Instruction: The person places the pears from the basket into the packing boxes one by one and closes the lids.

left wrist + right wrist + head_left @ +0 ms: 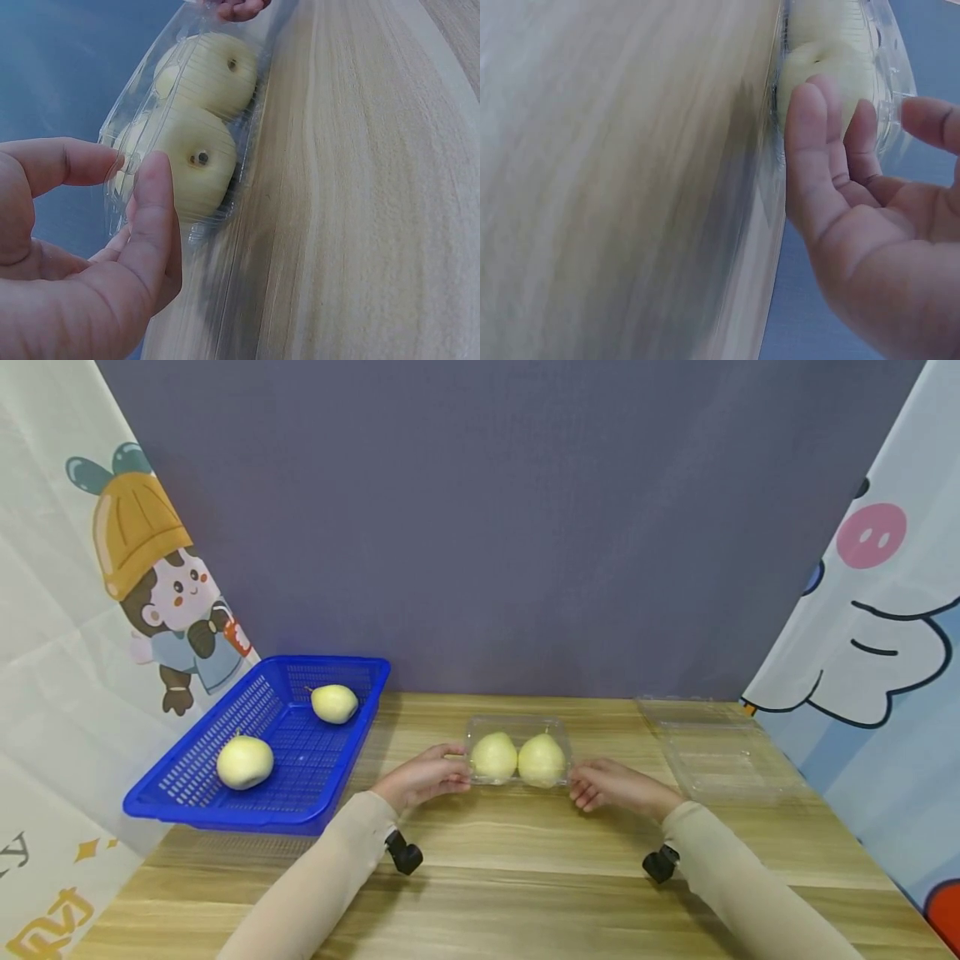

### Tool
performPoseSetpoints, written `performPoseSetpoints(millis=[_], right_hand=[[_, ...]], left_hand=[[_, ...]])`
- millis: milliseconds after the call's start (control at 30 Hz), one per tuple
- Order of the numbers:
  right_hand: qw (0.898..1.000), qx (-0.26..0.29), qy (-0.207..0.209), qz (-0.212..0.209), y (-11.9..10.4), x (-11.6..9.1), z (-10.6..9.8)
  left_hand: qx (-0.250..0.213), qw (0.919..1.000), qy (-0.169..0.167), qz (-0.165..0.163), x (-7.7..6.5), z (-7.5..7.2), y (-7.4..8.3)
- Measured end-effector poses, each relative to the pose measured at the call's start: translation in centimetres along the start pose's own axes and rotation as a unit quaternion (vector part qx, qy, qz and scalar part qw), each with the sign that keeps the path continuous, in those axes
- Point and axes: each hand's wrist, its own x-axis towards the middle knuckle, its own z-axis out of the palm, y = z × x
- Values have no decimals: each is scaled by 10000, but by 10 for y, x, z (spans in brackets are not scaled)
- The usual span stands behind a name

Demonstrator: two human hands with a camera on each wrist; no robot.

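Observation:
Two pale yellow pears (494,757) (542,760) sit side by side in a clear plastic box (517,724) on the wooden table. At the box's left end, my left hand (426,777) pinches the rim between thumb and fingers. My right hand (621,787) holds the opposite end, its thumb (930,120) on one side of the rim and fingertips (862,120) on the other. Through the ribbed plastic, the dark-centred end of a pear (201,159) faces the left wrist camera.
To the left stands a blue plastic basket (300,817) with two more pears (244,762) (334,703) inside. Another clear plastic container (720,760) lies spread on the right side of the table (510,885). A grey backdrop (510,527) rises behind.

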Motion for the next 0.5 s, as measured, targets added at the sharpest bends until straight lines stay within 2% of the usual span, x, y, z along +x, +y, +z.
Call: performPoseSetpoints(millis=[233,500], right_hand=[[9998,154,-39,130,-1,-1,3],[9996,220,-149,77,-1,-3,2]], left_hand=[[-9,10000,61,8,1,1,-2],[-17,10000,87,26,2,2,-1]])
